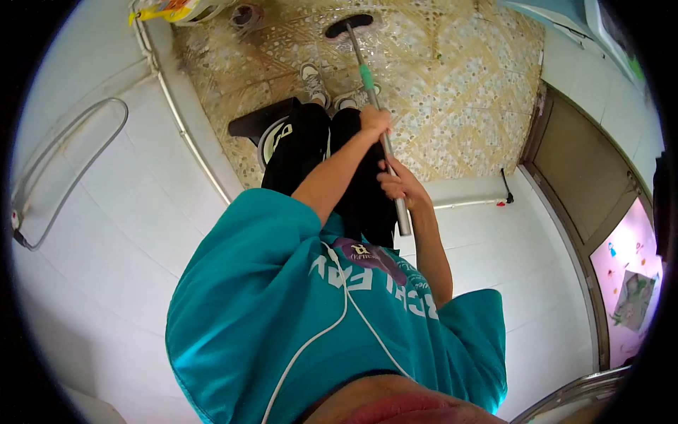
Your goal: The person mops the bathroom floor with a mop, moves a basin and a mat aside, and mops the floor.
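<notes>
My left hand (374,121) is closed around the metal pole of a long-handled floor brush (358,49), just below a green sleeve on the pole. Lower down, near the pole's top end, my right hand (402,182) is wrapped round the same pole. The pole slants away from my body, in front of my black trousers. Its dark, oblong head (349,26) rests on the tiled floor (452,92) beyond my shoes (314,81). Whether the head has bristles or a pad is hard to make out.
A dark-edged bin-like object (261,121) stands by my left leg. White pipes (180,127) run along the left wall, where a grey hose (85,166) hangs. To the right is a brown-framed door (586,162). A yellow bag (169,10) sits at the upper left.
</notes>
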`<state>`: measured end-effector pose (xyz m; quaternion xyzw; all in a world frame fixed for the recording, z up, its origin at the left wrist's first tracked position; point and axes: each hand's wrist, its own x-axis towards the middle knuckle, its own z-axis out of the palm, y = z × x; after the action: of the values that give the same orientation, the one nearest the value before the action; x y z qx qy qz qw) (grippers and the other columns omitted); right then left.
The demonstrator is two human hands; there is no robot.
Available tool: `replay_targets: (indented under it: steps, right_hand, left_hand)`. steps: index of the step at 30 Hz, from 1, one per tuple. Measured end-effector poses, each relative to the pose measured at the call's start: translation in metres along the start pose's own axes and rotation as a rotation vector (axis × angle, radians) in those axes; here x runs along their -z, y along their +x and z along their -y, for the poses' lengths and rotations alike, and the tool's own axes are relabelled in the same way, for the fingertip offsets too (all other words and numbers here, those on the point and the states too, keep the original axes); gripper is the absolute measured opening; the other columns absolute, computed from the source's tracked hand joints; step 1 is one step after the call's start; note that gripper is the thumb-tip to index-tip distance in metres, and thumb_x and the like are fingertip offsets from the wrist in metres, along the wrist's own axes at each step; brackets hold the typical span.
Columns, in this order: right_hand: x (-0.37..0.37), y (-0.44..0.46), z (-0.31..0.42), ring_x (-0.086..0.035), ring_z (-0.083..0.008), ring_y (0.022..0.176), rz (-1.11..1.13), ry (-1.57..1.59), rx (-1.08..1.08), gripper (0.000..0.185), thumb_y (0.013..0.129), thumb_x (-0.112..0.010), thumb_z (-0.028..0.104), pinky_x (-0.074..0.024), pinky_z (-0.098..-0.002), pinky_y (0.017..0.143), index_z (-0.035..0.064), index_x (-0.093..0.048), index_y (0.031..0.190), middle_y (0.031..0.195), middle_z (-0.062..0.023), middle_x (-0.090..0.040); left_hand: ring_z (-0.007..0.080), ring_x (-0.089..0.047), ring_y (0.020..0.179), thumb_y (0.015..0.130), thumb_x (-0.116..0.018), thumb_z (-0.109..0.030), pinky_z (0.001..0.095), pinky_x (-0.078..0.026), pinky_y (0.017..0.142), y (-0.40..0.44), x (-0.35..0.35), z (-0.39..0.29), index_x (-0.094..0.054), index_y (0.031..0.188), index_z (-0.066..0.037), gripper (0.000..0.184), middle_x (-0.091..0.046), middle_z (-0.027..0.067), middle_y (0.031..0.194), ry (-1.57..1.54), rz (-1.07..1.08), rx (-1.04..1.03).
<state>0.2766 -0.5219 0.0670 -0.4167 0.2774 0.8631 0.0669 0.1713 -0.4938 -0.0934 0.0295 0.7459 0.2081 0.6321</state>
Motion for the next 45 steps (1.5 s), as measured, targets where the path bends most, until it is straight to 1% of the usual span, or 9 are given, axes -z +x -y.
replay_targets:
  steps: [5, 12, 20, 22, 23, 25, 31, 40, 45]
  right_hand:
    - [-0.058, 0.096, 0.006, -0.026, -0.0024, 0.036, 0.119, -0.124, -0.058, 0.029, 0.095, -0.044, 0.036, -0.0220, -0.0170, 0.030, 0.0089, -0.046, 0.088, 0.052, 0.0048, -0.029]
    - [-0.067, 0.166, -0.023, -0.026, -0.0024, 0.037, 0.223, -0.116, -0.124, 0.026, 0.095, -0.047, 0.031, -0.0217, -0.0181, 0.031, 0.0062, -0.042, 0.087, 0.055, 0.0042, -0.032]
    - [0.014, 0.106, -0.036, -0.028, -0.0036, 0.038, 0.212, 0.174, -0.025, 0.022, 0.096, -0.043, 0.022, -0.0275, -0.0164, 0.029, 0.0003, -0.046, 0.092, 0.059, 0.0025, -0.033]
    - [0.053, 0.078, -0.029, -0.028, -0.0034, 0.039, 0.203, 0.132, -0.032, 0.020, 0.096, -0.044, 0.020, -0.0264, -0.0166, 0.029, 0.0007, -0.046, 0.092, 0.058, 0.0025, -0.033]
    - [0.072, 0.052, -0.025, -0.028, -0.0033, 0.039, 0.148, 0.135, -0.040, 0.020, 0.096, -0.045, 0.020, -0.0256, -0.0168, 0.029, 0.0009, -0.046, 0.092, 0.058, 0.0025, -0.033]
    - [0.106, -0.002, -0.005, -0.028, -0.0039, 0.039, 0.095, 0.155, -0.060, 0.020, 0.096, -0.044, 0.021, -0.0247, -0.0176, 0.030, 0.0008, -0.045, 0.093, 0.058, 0.0022, -0.033]
    - [0.134, -0.092, 0.001, -0.031, -0.0075, 0.038, 0.104, 0.295, -0.128, 0.030, 0.099, -0.034, 0.028, -0.0290, -0.0228, 0.031, 0.0005, -0.045, 0.093, 0.059, -0.0008, -0.035]
    - [0.054, -0.039, 0.012, -0.026, -0.0029, 0.033, -0.160, -0.210, -0.335, 0.031, 0.096, -0.042, 0.037, -0.0223, -0.0190, 0.028, 0.0094, -0.048, 0.083, 0.050, 0.0047, -0.032]
    - [-0.001, 0.066, -0.005, -0.025, -0.0018, 0.034, -0.202, -0.534, -0.485, 0.029, 0.094, -0.045, 0.039, -0.0208, -0.0178, 0.030, 0.0117, -0.046, 0.084, 0.049, 0.0059, -0.031]
  left_hand:
    - [0.0237, -0.053, 0.039, 0.077, -0.055, -0.004, 0.0358, -0.038, 0.031, 0.072, 0.103, -0.020, -0.052, 0.069, 0.008, 0.015, -0.052, 0.0132, 0.052, -0.315, -0.133, -0.015]
    - [0.0220, -0.051, 0.038, 0.079, -0.050, -0.010, 0.0352, -0.041, 0.036, 0.069, 0.189, -0.033, -0.051, 0.064, 0.005, 0.021, -0.052, 0.0132, 0.051, -0.160, -0.221, -0.011]
    - [0.0233, -0.051, 0.038, 0.080, -0.049, -0.008, 0.0357, -0.040, 0.036, 0.042, 0.114, 0.017, -0.051, 0.058, 0.004, 0.026, -0.052, 0.0128, 0.048, -0.058, -0.261, 0.056]
    - [0.0229, -0.052, 0.039, 0.081, -0.050, -0.010, 0.0361, -0.042, 0.037, 0.042, 0.080, 0.056, -0.052, 0.059, 0.006, 0.027, -0.051, 0.0131, 0.047, -0.270, -0.103, -0.056]
    - [0.0253, -0.051, 0.038, 0.080, -0.050, -0.008, 0.0373, -0.042, 0.036, 0.039, 0.054, 0.085, -0.051, 0.062, 0.005, 0.022, -0.051, 0.0144, 0.049, -0.033, -0.067, -0.206]
    - [0.0283, -0.052, 0.037, 0.080, -0.050, -0.006, 0.0399, -0.042, 0.034, -0.004, -0.020, 0.080, -0.048, 0.065, 0.005, 0.019, -0.051, 0.0173, 0.050, -0.347, -0.148, 0.072]
    - [0.0257, -0.057, 0.040, 0.081, -0.049, -0.008, 0.0375, -0.048, 0.038, -0.062, -0.109, 0.091, -0.056, 0.068, 0.008, 0.022, -0.056, 0.0154, 0.051, -0.277, -0.052, 0.160]
    - [0.0236, -0.057, 0.044, 0.080, -0.052, -0.007, 0.0347, -0.045, 0.036, -0.070, -0.026, 0.051, -0.054, 0.079, 0.011, 0.018, -0.058, 0.0163, 0.061, -0.535, -0.198, 0.205]
    - [0.0258, -0.056, 0.038, 0.074, -0.055, -0.010, 0.0375, -0.044, 0.037, -0.002, 0.075, 0.086, -0.057, 0.058, 0.004, 0.023, -0.055, 0.0138, 0.047, -0.744, -0.416, 0.020]
